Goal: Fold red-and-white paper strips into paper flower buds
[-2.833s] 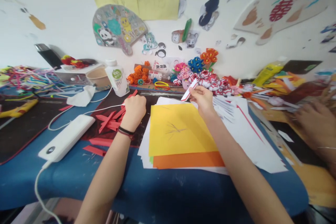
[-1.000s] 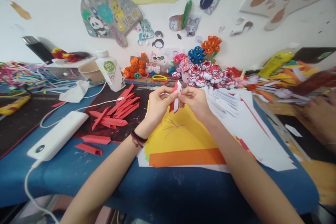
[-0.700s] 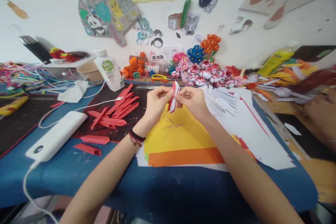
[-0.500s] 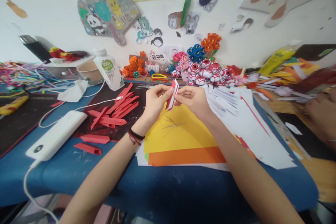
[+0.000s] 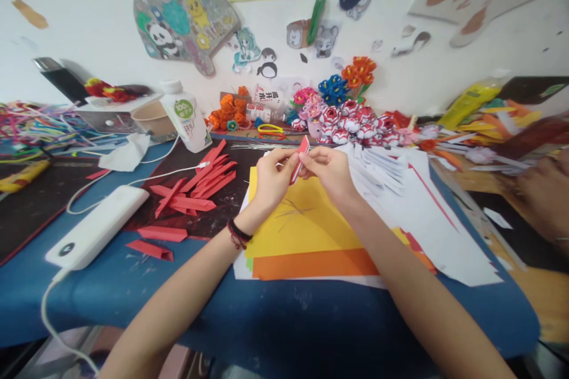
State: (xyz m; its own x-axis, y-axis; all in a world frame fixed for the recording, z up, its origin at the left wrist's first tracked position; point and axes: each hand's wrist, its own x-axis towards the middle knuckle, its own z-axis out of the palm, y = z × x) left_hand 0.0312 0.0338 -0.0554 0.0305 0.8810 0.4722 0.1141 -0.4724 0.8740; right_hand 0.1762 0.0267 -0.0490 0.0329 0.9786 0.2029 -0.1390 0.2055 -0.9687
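Between my hands, above a yellow sheet (image 5: pixel 320 219), is a narrow folded strip of red and white paper (image 5: pixel 304 146). My left hand (image 5: pixel 274 173) pinches it from the left with thumb and fingers. From the right, my right hand (image 5: pixel 328 170) grips the same strip, the two thumbs almost meeting. Thin wires (image 5: pixel 291 211) lie on the yellow sheet below. A pile of folded red paper strips (image 5: pixel 213 177) rests on the dark mat to the left. White paper strips (image 5: pixel 377 169) are fanned out to the right of my right hand.
A white power bank (image 5: pixel 98 228) with a cable lies left, near a white bottle (image 5: pixel 186 118). Paper flowers (image 5: pixel 351 121) line the back by the wall. Another person's hand (image 5: pixel 544 195) is at the far right.
Both hands have shifted slightly right with the strip and drawn closer together. The strip has turned, showing more red and less white, and the fingers cover more of it.
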